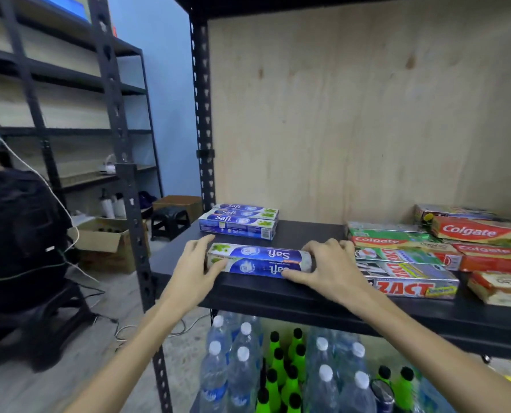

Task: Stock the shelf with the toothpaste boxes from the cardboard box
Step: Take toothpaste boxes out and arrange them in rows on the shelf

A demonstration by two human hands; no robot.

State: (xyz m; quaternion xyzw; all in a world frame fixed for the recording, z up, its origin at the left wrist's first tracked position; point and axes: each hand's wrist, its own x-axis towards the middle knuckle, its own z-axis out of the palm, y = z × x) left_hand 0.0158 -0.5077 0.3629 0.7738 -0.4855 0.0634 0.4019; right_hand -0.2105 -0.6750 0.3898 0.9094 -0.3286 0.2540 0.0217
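Both hands on shelf (pixel 307 296) | left hand (pixel 196 268), right hand (pixel 327 268) | curled fingers (pixel 322 248) grip Safi box (pixel 260 260) ends

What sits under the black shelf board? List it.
Under the black shelf board stand clear water bottles with white caps and green bottles with black caps. The board and the right forearm cover whatever stands further back and right.
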